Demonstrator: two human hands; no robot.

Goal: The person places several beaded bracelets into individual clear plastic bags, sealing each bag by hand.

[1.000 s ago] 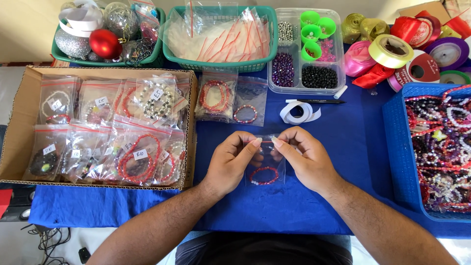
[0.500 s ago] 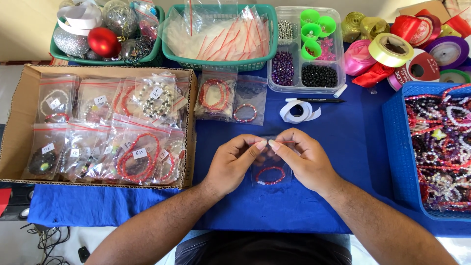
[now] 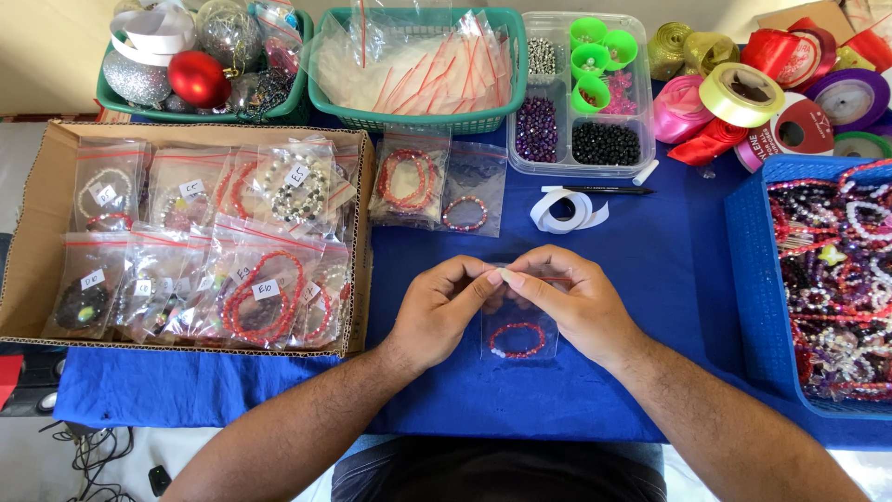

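A small clear zip bag (image 3: 518, 339) with a red bead bracelet inside lies on the blue cloth (image 3: 669, 307). My left hand (image 3: 446, 307) and my right hand (image 3: 571, 297) meet at the bag's top edge, fingertips pinched together on its seal. The bag's upper part is hidden under my fingers.
A cardboard box (image 3: 42, 200) of bagged bracelets sits at left. Two more bagged bracelets (image 3: 437, 186), a label strip (image 3: 567, 209) and a pen (image 3: 599, 190) lie ahead. Behind are a green basket of empty bags (image 3: 418, 70), a bead organiser (image 3: 581, 93), ribbon rolls (image 3: 743, 93). A blue basket of bracelets (image 3: 827, 279) stands right.
My fingertips have drawn closer together along the bag's top edge. The bag stays in place on the cloth.
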